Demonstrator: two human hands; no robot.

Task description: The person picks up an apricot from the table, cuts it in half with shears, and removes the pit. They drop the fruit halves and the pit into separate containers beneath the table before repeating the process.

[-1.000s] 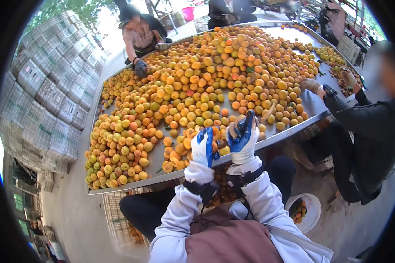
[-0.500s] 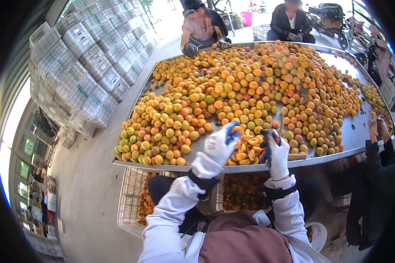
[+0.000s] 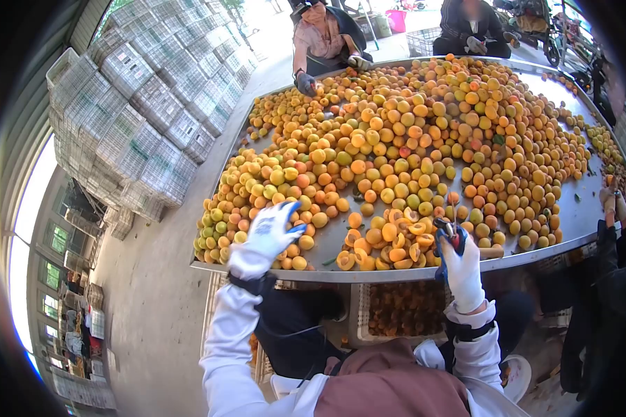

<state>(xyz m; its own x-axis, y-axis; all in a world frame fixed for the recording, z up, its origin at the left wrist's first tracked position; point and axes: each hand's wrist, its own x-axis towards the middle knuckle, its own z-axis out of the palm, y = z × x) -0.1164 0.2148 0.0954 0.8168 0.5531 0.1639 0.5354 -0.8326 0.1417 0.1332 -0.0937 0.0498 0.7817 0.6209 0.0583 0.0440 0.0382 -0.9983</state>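
Note:
My left hand (image 3: 268,235), in a white glove with blue fingertips, is over the near left edge of the metal table. Its fingers are apart beside a heap of whole apricots (image 3: 271,182), and nothing shows in them. My right hand (image 3: 460,263), gloved the same way, is closed around a small hand tool (image 3: 452,233) with a red and dark handle and a thin metal tip pointing away from me. Just left of it lies a pile of halved apricots (image 3: 405,243), cut faces showing on several.
The metal table (image 3: 327,276) has a raised rim. Below it stands a crate (image 3: 364,313) of dark orange pieces. Two people (image 3: 320,42) sit across the table; another person's hands (image 3: 612,201) are at the right. Stacked crates (image 3: 139,104) rise at the left.
My left hand has moved left, from the halved apricots to the heap of whole ones. My right hand keeps the tool near the halves. The view has shifted slightly.

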